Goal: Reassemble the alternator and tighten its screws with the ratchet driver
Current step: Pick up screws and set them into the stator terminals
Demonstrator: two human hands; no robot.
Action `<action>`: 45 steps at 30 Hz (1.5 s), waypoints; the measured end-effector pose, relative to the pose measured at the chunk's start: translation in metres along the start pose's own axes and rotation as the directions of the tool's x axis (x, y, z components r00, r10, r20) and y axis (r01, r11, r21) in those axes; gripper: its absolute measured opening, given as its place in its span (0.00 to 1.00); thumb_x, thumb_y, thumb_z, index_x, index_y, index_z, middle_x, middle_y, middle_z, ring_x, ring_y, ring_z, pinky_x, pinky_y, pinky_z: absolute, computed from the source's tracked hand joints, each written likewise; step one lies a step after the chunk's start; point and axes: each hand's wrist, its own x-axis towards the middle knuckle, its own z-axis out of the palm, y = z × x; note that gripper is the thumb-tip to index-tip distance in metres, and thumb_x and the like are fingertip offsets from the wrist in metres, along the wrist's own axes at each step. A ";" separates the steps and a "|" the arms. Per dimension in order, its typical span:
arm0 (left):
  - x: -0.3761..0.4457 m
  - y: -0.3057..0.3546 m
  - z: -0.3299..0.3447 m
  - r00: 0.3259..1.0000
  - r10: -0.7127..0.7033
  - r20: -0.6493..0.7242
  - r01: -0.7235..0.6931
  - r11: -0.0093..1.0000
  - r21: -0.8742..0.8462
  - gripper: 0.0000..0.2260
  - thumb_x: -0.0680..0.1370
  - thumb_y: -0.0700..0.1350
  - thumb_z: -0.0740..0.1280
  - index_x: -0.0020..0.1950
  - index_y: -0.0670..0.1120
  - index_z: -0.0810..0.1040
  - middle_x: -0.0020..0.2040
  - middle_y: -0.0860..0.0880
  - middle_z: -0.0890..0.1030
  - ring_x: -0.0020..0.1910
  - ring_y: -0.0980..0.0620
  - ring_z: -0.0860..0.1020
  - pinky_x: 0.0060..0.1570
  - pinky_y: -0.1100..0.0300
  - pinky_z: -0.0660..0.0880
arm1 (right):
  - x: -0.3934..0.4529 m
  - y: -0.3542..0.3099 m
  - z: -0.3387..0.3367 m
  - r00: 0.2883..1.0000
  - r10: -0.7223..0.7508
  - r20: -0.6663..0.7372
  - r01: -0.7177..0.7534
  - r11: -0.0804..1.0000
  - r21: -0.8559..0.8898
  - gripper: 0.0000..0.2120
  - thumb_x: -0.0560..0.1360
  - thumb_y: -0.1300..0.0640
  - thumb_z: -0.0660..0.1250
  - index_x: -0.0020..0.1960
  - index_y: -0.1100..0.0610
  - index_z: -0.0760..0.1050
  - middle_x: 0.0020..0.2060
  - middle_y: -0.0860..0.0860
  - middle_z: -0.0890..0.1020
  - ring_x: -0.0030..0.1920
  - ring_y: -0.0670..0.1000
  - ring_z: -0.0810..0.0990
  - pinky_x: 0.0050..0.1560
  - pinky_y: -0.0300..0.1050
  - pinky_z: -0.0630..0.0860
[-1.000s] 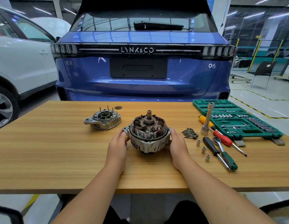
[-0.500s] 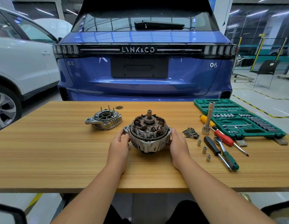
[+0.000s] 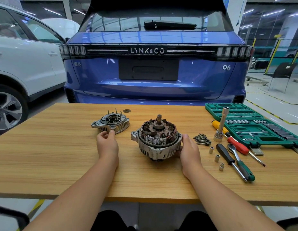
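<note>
The open alternator body [image 3: 157,140], with its rotor shaft and copper windings showing, stands upright in the middle of the wooden table [image 3: 53,155]. My right hand [image 3: 189,148] rests against its right side, fingers wrapped on the housing. The rear cover [image 3: 111,123], with studs pointing up, lies to the left and farther back. My left hand [image 3: 107,142] sits just in front of that cover, fingertips at its near edge, fingers loosely curled. A pile of dark screws [image 3: 201,139] lies right of the body. The green-handled ratchet driver [image 3: 240,161] lies at the right.
A green socket case [image 3: 255,129] lies open at the far right. A socket extension [image 3: 221,125] stands upright beside it, with red and yellow screwdrivers [image 3: 235,142], a black-handled driver [image 3: 226,155] and loose small sockets [image 3: 216,158]. A blue car [image 3: 153,72] is parked behind the table.
My left hand has left the alternator body and moved left and away, up to the rear cover. The right hand stays on the body.
</note>
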 end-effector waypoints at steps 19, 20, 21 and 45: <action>0.067 0.041 0.009 0.946 -0.319 -0.053 0.280 0.889 -0.363 0.25 0.80 0.53 0.71 0.71 0.42 0.70 0.67 0.44 0.79 0.63 0.47 0.80 0.61 0.55 0.76 | -0.006 -0.016 0.002 0.973 0.001 0.232 0.019 0.996 -0.084 0.50 0.59 0.13 0.53 0.67 0.45 0.77 0.59 0.37 0.82 0.65 0.44 0.76 0.70 0.50 0.71; 0.069 0.041 0.009 0.946 -0.316 -0.068 0.275 0.897 -0.345 0.25 0.80 0.51 0.71 0.72 0.41 0.70 0.67 0.43 0.78 0.64 0.46 0.79 0.62 0.54 0.77 | -0.006 -0.016 0.002 0.967 -0.006 0.256 0.027 0.996 -0.080 0.53 0.58 0.12 0.55 0.70 0.46 0.76 0.63 0.41 0.81 0.68 0.46 0.75 0.73 0.54 0.69; 0.071 0.042 0.009 0.946 -0.314 -0.084 0.272 0.906 -0.324 0.25 0.80 0.49 0.72 0.72 0.40 0.70 0.68 0.42 0.78 0.64 0.45 0.79 0.63 0.53 0.77 | -0.006 -0.017 0.002 0.964 -0.012 0.267 0.032 0.997 -0.070 0.52 0.57 0.12 0.56 0.69 0.45 0.76 0.63 0.42 0.82 0.67 0.46 0.76 0.73 0.55 0.69; 0.095 0.035 0.006 0.978 -0.189 -0.093 0.189 0.982 -0.012 0.16 0.77 0.46 0.75 0.61 0.43 0.76 0.47 0.47 0.79 0.44 0.51 0.81 0.36 0.59 0.79 | 0.005 -0.012 0.000 0.966 -0.006 0.257 0.034 0.994 -0.105 0.26 0.65 0.19 0.54 0.46 0.31 0.82 0.46 0.39 0.87 0.47 0.38 0.84 0.59 0.49 0.78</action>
